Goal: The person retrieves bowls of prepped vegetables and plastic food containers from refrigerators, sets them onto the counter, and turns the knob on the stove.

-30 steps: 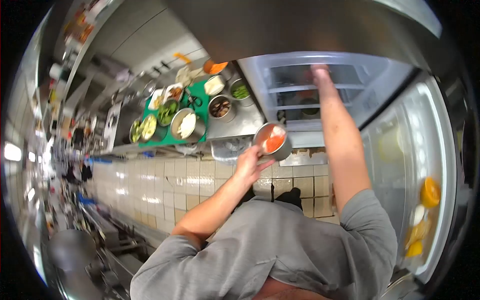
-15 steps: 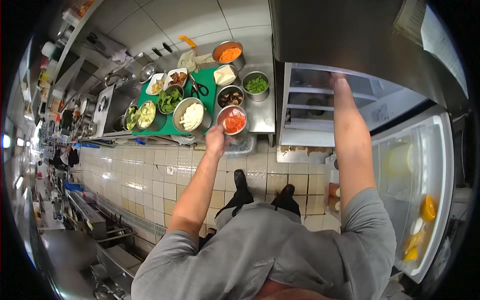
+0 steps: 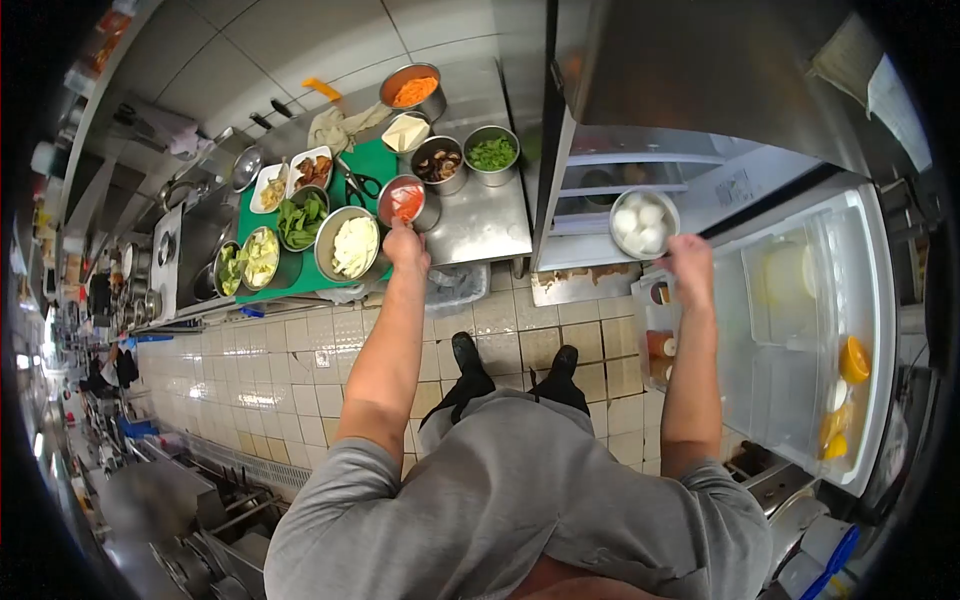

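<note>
My right hand [image 3: 689, 262] grips the rim of a round metal bowl [image 3: 644, 222], with several white rounded pieces in it that look like peeled eggs. It is in front of the open fridge [image 3: 735, 190]. My left hand [image 3: 406, 245] is closed on the near side of a metal container of red strips [image 3: 407, 203] at the counter's edge. Around that container stand metal pots of dark mushroom-like slices [image 3: 438, 165], chopped green herbs [image 3: 491, 153] and a pale block [image 3: 407, 132]. To its left is a pot of white pieces [image 3: 356, 246].
On the green cutting board [image 3: 375, 158] lie black scissors [image 3: 357, 185], with leafy greens [image 3: 303, 220] and small white dishes [image 3: 309, 172] nearby. Orange shreds [image 3: 413, 92] stand at the back. The fridge door [image 3: 860, 300] is swung open at right. Below lies a tiled floor [image 3: 290, 360].
My right hand has come out of the fridge with the bowl of white pieces. My left hand has shifted the container of red strips leftward, away from the herbs. The view has turned slightly.
</note>
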`<control>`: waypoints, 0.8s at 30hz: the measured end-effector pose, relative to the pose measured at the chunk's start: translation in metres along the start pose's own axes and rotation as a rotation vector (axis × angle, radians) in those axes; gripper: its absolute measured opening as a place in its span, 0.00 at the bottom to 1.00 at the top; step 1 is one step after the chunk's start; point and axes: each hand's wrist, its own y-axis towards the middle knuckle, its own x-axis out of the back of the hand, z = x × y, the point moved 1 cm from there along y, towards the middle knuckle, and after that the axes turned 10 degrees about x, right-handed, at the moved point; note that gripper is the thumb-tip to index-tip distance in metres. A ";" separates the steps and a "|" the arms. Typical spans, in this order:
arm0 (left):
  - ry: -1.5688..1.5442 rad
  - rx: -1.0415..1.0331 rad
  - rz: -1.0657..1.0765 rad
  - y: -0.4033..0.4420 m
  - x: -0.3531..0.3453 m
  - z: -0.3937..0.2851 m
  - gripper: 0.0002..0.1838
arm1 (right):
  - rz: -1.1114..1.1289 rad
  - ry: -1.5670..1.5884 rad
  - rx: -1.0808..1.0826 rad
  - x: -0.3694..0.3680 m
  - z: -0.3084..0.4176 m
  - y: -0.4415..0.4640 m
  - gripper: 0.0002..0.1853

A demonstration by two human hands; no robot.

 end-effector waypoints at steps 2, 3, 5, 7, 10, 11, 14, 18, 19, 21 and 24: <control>0.039 -0.008 0.015 -0.009 -0.004 0.000 0.23 | 0.080 0.008 -0.121 -0.012 -0.022 -0.038 0.08; 0.062 -0.029 0.023 -0.016 -0.002 0.004 0.23 | 0.105 0.032 -0.179 -0.023 -0.044 -0.050 0.08; 0.125 -0.056 0.036 -0.043 0.001 0.020 0.28 | 0.153 0.143 -0.225 -0.061 -0.062 -0.083 0.06; 0.261 -0.050 0.129 -0.058 0.021 0.052 0.29 | 0.228 0.106 -0.169 -0.101 -0.090 -0.100 0.07; 0.377 0.108 0.193 -0.074 0.048 0.100 0.25 | 0.246 -0.036 -0.005 -0.164 -0.104 -0.108 0.12; 0.451 0.134 0.228 -0.077 0.056 0.113 0.22 | 0.228 -0.149 0.054 -0.182 -0.097 -0.104 0.13; 0.597 0.321 0.315 -0.109 0.050 0.138 0.16 | 0.061 -0.047 0.293 -0.224 -0.090 -0.091 0.13; 0.843 0.193 0.529 -0.158 -0.004 0.150 0.12 | -0.271 0.072 0.469 -0.209 -0.082 -0.089 0.11; 1.019 0.059 0.670 -0.169 -0.020 0.155 0.11 | -0.105 0.134 0.416 -0.176 -0.078 -0.089 0.10; 1.237 -0.282 0.916 -0.184 -0.063 0.165 0.08 | 0.111 0.182 0.248 -0.131 -0.108 -0.083 0.08; 1.109 -0.773 0.955 -0.219 -0.170 0.160 0.17 | -0.209 0.077 0.218 -0.043 -0.189 -0.088 0.09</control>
